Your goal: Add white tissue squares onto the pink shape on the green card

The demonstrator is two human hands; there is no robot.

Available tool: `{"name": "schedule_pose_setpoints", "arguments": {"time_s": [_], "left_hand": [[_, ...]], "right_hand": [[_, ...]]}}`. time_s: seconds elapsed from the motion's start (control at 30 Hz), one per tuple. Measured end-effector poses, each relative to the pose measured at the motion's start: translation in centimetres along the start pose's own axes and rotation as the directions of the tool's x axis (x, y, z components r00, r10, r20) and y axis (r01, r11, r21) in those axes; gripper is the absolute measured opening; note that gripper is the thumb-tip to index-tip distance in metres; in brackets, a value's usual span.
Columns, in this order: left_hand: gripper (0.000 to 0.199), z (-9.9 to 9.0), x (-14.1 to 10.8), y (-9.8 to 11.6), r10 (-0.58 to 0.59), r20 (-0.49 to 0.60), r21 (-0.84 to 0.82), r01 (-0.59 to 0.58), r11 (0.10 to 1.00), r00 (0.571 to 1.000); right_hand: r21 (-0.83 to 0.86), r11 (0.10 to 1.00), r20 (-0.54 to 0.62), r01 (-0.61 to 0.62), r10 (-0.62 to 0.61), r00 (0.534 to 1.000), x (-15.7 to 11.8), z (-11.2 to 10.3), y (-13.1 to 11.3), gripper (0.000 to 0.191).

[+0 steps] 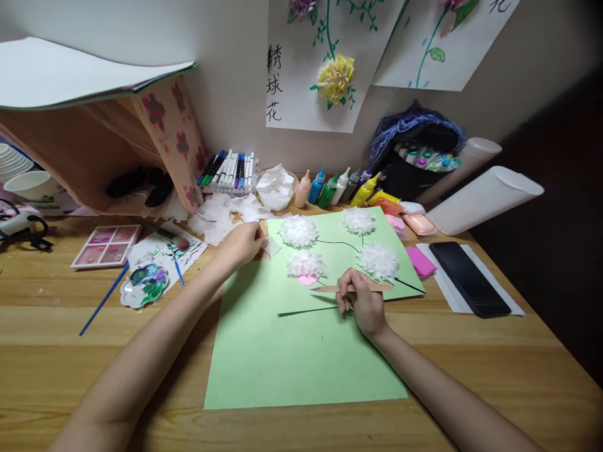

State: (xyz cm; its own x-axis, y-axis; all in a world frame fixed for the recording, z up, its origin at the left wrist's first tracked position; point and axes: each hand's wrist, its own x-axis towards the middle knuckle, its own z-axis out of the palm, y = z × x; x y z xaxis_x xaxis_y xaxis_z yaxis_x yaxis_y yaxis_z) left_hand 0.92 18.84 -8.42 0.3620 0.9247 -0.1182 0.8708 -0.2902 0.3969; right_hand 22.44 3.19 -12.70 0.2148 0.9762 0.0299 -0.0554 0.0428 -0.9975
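Note:
Green paper (pixel 306 358) lies on the wooden table, its upper part bearing several fluffy white paper flowers (pixel 298 231) and thin dark lines. The lower left flower (pixel 306 265) has a pink patch (pixel 308 279) showing at its bottom edge. My right hand (pixel 362 301) is closed around a pencil-like wooden stick (pixel 330 289), whose tip points left just below that patch. At the paper's upper left edge, my left hand (pixel 245 243) has its fingers together on or beside a small white paper piece (pixel 271 247).
White paper scraps (pixel 214 216), markers (pixel 233 169), a bowl of tissue (pixel 277 188) and paint bottles (pixel 316 185) line the back. A palette (pixel 144 285) and brush (pixel 103 299) lie left; a phone (pixel 470 278) lies right.

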Motion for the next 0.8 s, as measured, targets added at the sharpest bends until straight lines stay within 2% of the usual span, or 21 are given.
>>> {"name": "schedule_pose_setpoints", "arguments": {"time_s": [0.1,0.13,0.2,0.23,0.3,0.33,0.37,0.4,0.5,0.6,0.7,0.8], "left_hand": [[0.01,-1.4,-0.7,1.0,0.069,-0.01,-0.096,-0.07,0.993,0.998],[0.01,-1.9,-1.2,1.5,0.099,0.018,-0.164,-0.094,0.982,0.995],[0.014,-2.9,-2.2,2.6,0.206,0.144,-0.358,-0.143,0.923,0.968],[0.017,-3.2,-2.7,3.1,0.286,0.217,-0.451,-0.164,0.877,0.933],[0.02,-3.2,-3.5,4.2,0.427,0.342,-0.563,-0.181,0.806,0.837],[0.021,-2.8,-3.7,4.5,0.465,0.382,-0.572,-0.191,0.797,0.799],[0.02,-2.3,-3.9,4.8,0.477,0.404,-0.554,-0.206,0.807,0.78],[0.019,-1.6,-4.0,5.0,0.469,0.406,-0.516,-0.228,0.826,0.784],[0.011,0.6,-3.8,5.2,0.409,0.326,-0.362,-0.287,0.887,0.852],[0.007,1.6,-3.6,5.2,0.364,0.251,-0.262,-0.299,0.918,0.897],[0.007,1.7,-3.6,5.4,0.346,0.21,-0.212,-0.303,0.929,0.914],[0.006,1.7,-3.7,5.6,0.326,0.196,-0.187,-0.291,0.938,0.925]], "right_hand": [[-0.014,1.0,-0.02,0.016,-0.017,1.0,-0.1,0.2,-0.1,0.046],[-0.014,1.0,-0.034,0.023,-0.023,0.999,-0.1,0.2,-0.1,0.046],[-0.015,0.999,-0.071,0.042,-0.042,0.997,-0.1,0.2,-0.2,0.045],[-0.016,0.998,-0.096,0.06,-0.061,0.994,-0.2,0.2,-0.2,0.045],[-0.025,0.993,-0.154,0.117,-0.119,0.981,-0.3,0.2,-0.2,0.044],[-0.034,0.988,-0.182,0.15,-0.154,0.971,-0.4,0.1,-0.1,0.043],[-0.048,0.982,-0.205,0.183,-0.189,0.96,-0.6,0.1,0.0,0.043],[-0.068,0.975,-0.217,0.211,-0.221,0.951,-0.7,0.0,0.1,0.042],[-0.173,0.945,-0.158,0.279,-0.306,0.939,-1.2,-0.2,0.4,0.045],[-0.317,0.866,0.045,0.387,-0.394,0.918,-1.4,-0.2,0.4,0.048],[-0.395,0.758,0.254,0.519,-0.452,0.855,-1.1,-0.1,-0.1,0.044],[-0.441,0.682,0.351,0.583,-0.467,0.812,-0.9,0.2,-0.4,0.037]]}}
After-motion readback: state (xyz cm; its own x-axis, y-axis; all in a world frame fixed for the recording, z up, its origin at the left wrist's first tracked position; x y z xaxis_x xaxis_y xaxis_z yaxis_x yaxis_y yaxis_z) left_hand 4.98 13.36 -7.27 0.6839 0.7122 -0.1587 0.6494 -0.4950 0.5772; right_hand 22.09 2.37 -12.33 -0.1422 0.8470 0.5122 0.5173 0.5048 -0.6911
